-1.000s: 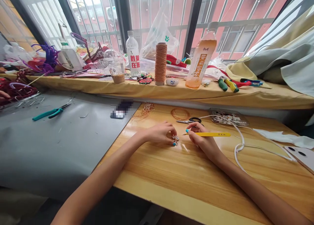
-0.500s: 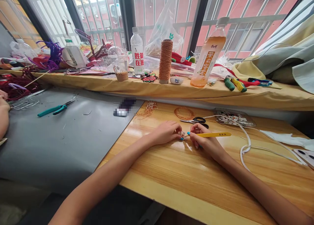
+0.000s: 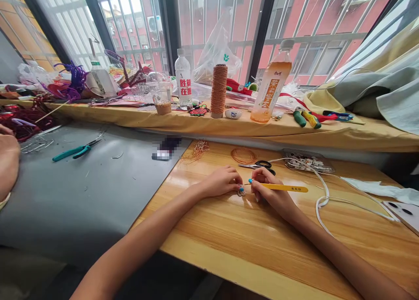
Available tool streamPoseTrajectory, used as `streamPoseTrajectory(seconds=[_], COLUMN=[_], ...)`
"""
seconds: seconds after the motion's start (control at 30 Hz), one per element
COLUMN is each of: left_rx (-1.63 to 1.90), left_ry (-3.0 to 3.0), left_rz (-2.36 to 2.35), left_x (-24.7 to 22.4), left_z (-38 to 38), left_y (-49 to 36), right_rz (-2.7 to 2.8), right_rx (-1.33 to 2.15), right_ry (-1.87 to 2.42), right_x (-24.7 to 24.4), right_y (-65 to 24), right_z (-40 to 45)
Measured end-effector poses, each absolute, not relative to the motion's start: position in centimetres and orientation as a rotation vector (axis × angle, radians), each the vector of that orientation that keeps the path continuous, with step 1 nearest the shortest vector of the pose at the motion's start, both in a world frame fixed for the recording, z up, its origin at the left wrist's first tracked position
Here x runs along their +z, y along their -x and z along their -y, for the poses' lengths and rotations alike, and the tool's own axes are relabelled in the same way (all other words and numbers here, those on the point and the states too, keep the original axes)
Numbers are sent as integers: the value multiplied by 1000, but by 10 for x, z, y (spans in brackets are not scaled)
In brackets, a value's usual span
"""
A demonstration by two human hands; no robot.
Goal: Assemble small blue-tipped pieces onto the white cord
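Observation:
My left hand (image 3: 225,181) is closed, thumb and fingertips pinching a small knotted piece of pale cord (image 3: 241,193) just above the wooden table. Most of that piece is covered by the fingers. In my right hand (image 3: 266,187) is a pair of yellow tweezers (image 3: 290,187), gripped like a pen, with the thin dark tip pointing left at the knotted cord. A small gap shows between the tip and the left fingertips. Black-handled scissors (image 3: 262,165) lie just beyond my right hand. A coil of orange cord (image 3: 244,155) rests behind them.
A clear tray of small parts (image 3: 307,160) and loops of white cord (image 3: 322,201) lie right. Loose threads (image 3: 200,150) and teal pliers (image 3: 72,153) lie left. A cord spool (image 3: 218,91) and a tea bottle (image 3: 272,85) stand on the ledge. Another person's arm (image 3: 8,164) shows left.
The tweezers' tip has drawn back slightly from the knotted cord, and more of the cord shows below my left fingertips. The whole view has shifted a little with the head.

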State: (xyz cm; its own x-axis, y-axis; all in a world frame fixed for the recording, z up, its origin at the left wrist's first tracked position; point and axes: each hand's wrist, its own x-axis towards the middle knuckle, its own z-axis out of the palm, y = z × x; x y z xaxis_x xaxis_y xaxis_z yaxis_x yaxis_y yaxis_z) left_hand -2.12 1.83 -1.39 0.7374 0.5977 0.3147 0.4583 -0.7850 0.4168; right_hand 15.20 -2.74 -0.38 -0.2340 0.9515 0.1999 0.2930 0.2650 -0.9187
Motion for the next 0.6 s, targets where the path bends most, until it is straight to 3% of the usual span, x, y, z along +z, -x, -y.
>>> streamPoseTrajectory(seconds=[0.13, 0.33, 0.6], left_rx=[695, 1063, 1015], left_ry=[-2321, -1822, -1957], left_rz=[-951, -1121, -969], left_x=[-13, -1, -11], left_z=[-20, -18, 1], left_y=[21, 23, 2], right_rz=[1541, 1608, 2100], right_rx=[860, 854, 523], right_ry=[1155, 1255, 1143], right_x=[-4, -11, -4], right_y=[-156, -157, -152], right_z=[22, 12, 25])
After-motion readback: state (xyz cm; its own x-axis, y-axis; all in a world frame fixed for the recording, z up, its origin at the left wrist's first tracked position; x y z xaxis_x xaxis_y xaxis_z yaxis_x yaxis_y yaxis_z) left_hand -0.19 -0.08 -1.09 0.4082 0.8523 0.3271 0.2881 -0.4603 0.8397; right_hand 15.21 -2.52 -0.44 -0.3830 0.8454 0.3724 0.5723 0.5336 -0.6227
